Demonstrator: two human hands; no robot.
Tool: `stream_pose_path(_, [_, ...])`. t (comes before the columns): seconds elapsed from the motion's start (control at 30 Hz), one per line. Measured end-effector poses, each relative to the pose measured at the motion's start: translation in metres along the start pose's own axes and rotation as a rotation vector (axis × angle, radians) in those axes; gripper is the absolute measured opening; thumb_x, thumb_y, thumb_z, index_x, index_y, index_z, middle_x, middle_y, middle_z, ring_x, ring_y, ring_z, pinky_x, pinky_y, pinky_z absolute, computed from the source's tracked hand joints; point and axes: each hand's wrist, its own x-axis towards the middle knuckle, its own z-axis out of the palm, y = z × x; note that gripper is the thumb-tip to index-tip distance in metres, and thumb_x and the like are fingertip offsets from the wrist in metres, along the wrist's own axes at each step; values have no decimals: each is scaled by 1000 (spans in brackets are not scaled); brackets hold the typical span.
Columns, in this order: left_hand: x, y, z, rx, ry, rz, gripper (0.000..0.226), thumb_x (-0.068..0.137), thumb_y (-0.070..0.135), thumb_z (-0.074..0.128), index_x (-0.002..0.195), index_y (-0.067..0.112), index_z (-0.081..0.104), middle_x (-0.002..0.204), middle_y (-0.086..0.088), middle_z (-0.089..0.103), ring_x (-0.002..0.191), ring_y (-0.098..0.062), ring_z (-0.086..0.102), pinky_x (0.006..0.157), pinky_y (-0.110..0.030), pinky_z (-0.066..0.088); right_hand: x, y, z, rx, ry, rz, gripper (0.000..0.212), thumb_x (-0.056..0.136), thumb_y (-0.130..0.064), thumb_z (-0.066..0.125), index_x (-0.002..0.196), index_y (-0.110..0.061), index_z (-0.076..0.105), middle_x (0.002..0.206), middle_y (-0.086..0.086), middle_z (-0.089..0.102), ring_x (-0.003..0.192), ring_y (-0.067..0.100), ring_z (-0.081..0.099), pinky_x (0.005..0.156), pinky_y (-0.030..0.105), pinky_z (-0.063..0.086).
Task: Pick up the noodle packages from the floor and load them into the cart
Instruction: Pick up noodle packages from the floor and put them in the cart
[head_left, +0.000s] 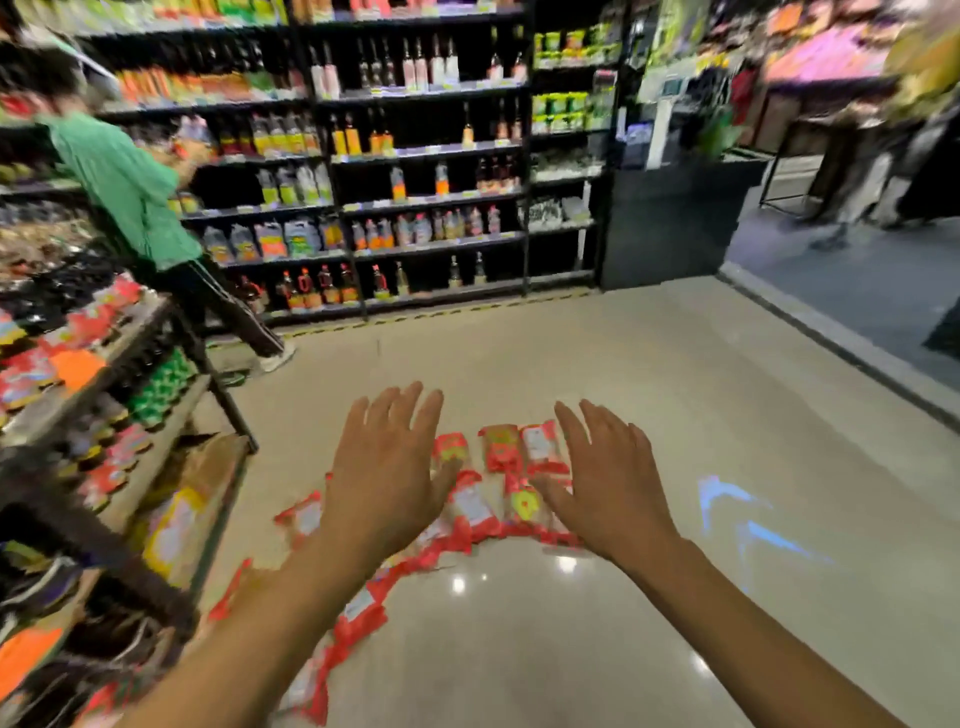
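A: Reaching out over the floor (649, 415), both hands are flat and spread wide, palms down, holding nothing. The left hand (387, 467) and the right hand (610, 483) sit side by side with a gap between them.

B: And the noodle packages (498, 483), where do they lie from the hands?

A: Below and just beyond them. A cluster shows in the gap between the two hands and past the fingertips, then a trail runs back toward the person, under the left forearm and down to the bottom edge of the view. So the left hand covers more of the spill; the right hand is over only the far end of the cluster.

B: Long axis?

A: The far ones lie with their long sides pointing away from the hands, roughly in line with the fingers. The near ones in the trail are skewed and overlapping; I'd not call a direction for them.

B: How many?

A: About six or seven can be told apart around the hands. The trail holds several more, but blur and overlap stop an exact count. Two hands, both empty.

B: The cart?

A: Not clearly in view. To the left of the left hand is a shelf rack (104, 395) of goods, and another person (130, 192) stands well beyond it.
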Motion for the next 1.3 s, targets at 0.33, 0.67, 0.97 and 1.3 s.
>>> stream_pose_path(0.33, [145, 156, 48, 29, -29, 123, 71, 94, 56, 47, 151, 15, 44, 159, -14, 45, 145, -37, 42, 120, -56, 31, 58, 183, -7, -33, -20, 170, 83, 85, -64, 44, 153, -15, 44, 154, 22, 45, 141, 40, 44, 113, 56, 35])
stream_pose_path(0.67, [255, 145, 141, -27, -151, 85, 71, 94, 57, 42, 151, 14, 43, 159, -14, 44, 146, -37, 41, 121, -56, 30, 179, 230, 66, -23, -183, 149, 79, 98, -60, 43, 162, -22, 16, 168, 14, 20, 153, 32, 19, 122, 47, 15])
stream_pose_path(0.97, [452, 93, 355, -153, -364, 66, 71, 91, 48, 56, 150, 10, 44, 160, -18, 42, 146, -40, 40, 120, -57, 31, 383, 291, 232, -103, -366, 245, 73, 100, -53, 43, 160, -19, 20, 164, 13, 29, 149, 30, 28, 119, 44, 20])
stream_pose_path(1.3, [554, 95, 709, -201, -722, -14, 76, 95, 49, 55, 157, 12, 31, 160, -15, 38, 144, -37, 37, 116, -48, 30, 456, 398, 576, 116, -755, 593, 76, 95, -53, 54, 156, -17, 28, 146, 13, 51, 132, 36, 49, 106, 49, 40])
